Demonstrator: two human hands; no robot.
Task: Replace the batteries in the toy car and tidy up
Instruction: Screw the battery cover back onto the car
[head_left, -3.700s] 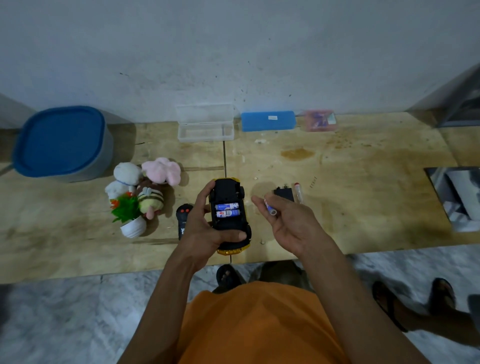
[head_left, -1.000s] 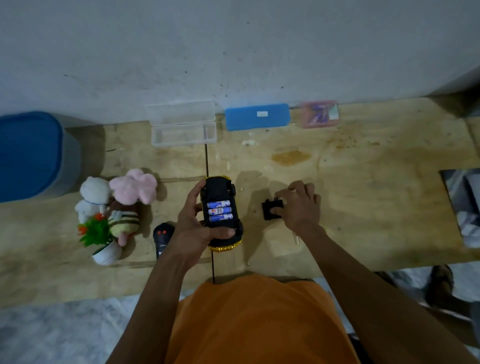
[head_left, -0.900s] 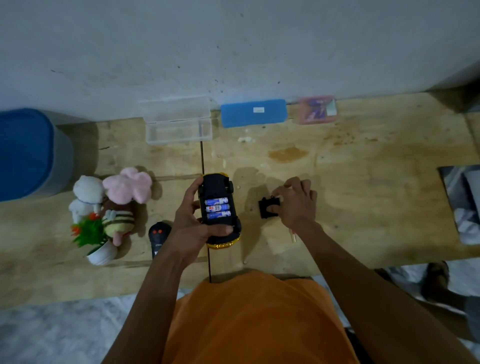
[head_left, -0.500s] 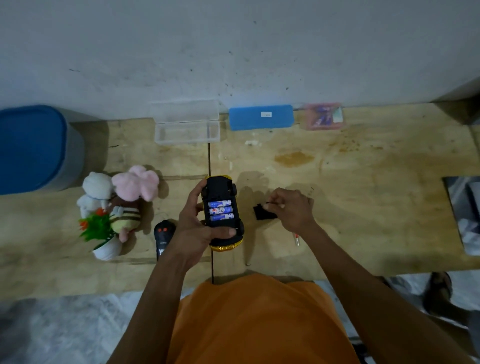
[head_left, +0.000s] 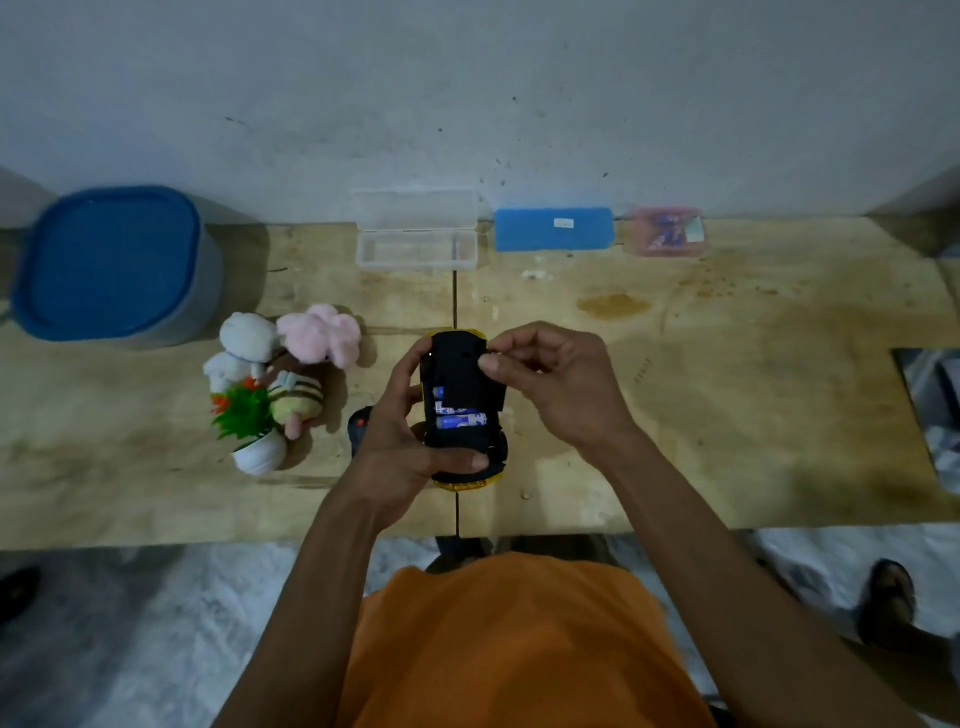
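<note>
My left hand (head_left: 397, 447) grips the toy car (head_left: 464, 447), which is upside down with its black underside up and a yellow rim at the near end. Blue batteries (head_left: 460, 420) show in the open compartment. My right hand (head_left: 550, 384) pinches the black battery cover (head_left: 467, 382) and holds it over the far part of the compartment, hiding some of the batteries. Both hands are above the wooden table (head_left: 727, 415).
A black remote (head_left: 360, 425) lies left of the car. Plush toys (head_left: 291, 364) and a small potted plant (head_left: 254, 431) stand further left. A blue-lidded bin (head_left: 111, 265), an open clear case (head_left: 415, 236), a blue case (head_left: 553, 228) and a pink box (head_left: 667, 231) line the wall.
My right hand picked the black cover off the table and brought it left onto the car's underside. My left hand kept its hold on the car.
</note>
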